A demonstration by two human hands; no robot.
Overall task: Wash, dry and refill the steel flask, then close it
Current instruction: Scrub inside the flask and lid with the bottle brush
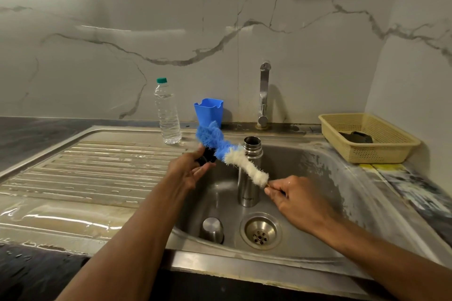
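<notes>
Two hands work over the sink (342, 203); right hand (297, 199) pinches brush (234, 155); left hand (189, 168) loosely holds a dark object; flask (249, 173) open; drying, refilling, closing remain.

Brush (231, 154) crosses flask (250, 171) mouth; basin (318, 203) right side free.

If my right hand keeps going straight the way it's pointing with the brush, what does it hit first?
Probably the steel flask. The right hand pinches the bottle brush by its handle and points up-left, and the flask stands upright in the sink just beyond the fingers. Depth is unclear.
</notes>
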